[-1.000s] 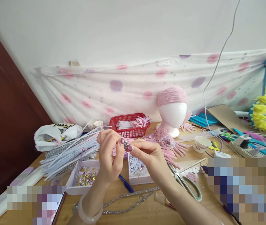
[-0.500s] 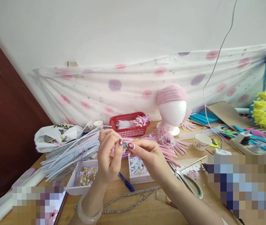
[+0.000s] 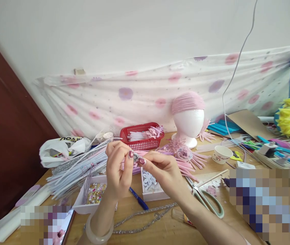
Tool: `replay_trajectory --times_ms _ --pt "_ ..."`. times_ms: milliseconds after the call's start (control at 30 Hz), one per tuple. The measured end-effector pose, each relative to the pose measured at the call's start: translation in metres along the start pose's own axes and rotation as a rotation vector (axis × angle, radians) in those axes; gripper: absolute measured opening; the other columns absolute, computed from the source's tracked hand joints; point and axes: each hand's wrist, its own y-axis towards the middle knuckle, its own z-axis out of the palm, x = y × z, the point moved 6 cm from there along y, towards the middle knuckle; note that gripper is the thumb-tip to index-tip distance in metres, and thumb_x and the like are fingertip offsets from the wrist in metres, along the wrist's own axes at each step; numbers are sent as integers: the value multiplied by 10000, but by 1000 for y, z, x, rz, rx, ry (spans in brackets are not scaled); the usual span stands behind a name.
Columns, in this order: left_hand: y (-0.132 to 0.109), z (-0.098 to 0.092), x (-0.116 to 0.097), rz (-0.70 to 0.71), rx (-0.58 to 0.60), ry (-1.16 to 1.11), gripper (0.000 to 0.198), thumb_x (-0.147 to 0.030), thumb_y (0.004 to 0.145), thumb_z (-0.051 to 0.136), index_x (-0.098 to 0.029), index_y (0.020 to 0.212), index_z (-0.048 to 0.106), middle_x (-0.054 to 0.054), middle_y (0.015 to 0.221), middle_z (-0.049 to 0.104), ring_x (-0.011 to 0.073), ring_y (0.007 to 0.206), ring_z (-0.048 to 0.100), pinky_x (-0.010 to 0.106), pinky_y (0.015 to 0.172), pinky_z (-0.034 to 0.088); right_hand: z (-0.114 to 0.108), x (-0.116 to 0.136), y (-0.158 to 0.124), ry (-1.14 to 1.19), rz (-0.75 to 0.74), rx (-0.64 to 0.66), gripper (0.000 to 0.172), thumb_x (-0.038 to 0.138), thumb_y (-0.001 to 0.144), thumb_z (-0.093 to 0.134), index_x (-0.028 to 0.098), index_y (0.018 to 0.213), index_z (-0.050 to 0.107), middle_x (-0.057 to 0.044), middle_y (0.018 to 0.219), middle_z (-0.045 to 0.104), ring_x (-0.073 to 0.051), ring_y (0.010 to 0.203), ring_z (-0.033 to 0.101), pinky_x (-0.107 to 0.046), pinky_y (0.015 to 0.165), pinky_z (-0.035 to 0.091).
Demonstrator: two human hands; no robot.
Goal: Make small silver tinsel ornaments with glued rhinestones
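My left hand (image 3: 119,170) and my right hand (image 3: 161,170) meet at chest height above the wooden table (image 3: 160,231). Both pinch a small silvery glittery piece (image 3: 135,157) between thumb and fingertips. A pale bangle (image 3: 97,231) sits on my left wrist. Below the hands lie a white box of coloured gems (image 3: 94,192) and a white box with pale flower shapes (image 3: 150,185). A blue pen (image 3: 138,199) lies between the boxes. Silver glitter stems (image 3: 145,217) lie near the table's front edge.
A red basket (image 3: 142,136) and a white foam head with pink wrap (image 3: 188,119) stand at the back. Scissors (image 3: 206,199) and a paper cup (image 3: 221,154) lie to the right. A bundle of pale stems (image 3: 78,166) and a plastic bag (image 3: 63,148) lie to the left.
The hands have stayed together on the small silvery piece, with only slight finger shifts. The view has drifted a little.
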Motion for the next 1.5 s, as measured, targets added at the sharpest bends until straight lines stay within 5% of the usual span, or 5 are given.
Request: replay_trajectory --times_ms 367,533,967,1367,1500 --pt "1 11 6 -49 368 -246 266 -141 981 429 -211 726 457 7 746 531 197 847 455 375 784 376 -7 -8 4 167 187 234 196 374 808 788 183 785 749 10 728 676 -105 699 578 -239 686 450" --pt "1 14 3 -77 309 -319 272 -150 986 438 -212 722 456 8 745 512 192 833 456 361 760 386 -5 -12 6 339 305 241 185 347 708 872 196 703 764 21 684 688 -89 661 582 -224 658 454" --pt "1 3 -4 76 188 -38 218 -115 950 457 -220 759 467 18 764 571 213 863 464 408 800 385 -7 -5 5 198 97 91 96 271 726 849 213 689 783 8 700 718 -108 658 599 -251 666 479" --pt "-5 5 -6 -11 99 -87 245 -176 992 405 -230 759 457 23 746 534 216 839 465 404 785 407 -1 -16 8 400 226 141 151 297 671 891 212 644 769 19 651 706 -94 610 597 -235 641 517" --pt "-1 11 -3 -77 315 -203 245 -193 984 421 -224 743 456 26 763 542 217 869 477 404 810 409 -6 -9 11 333 176 223 126 234 679 881 196 647 765 30 643 686 -76 596 569 -209 608 482"
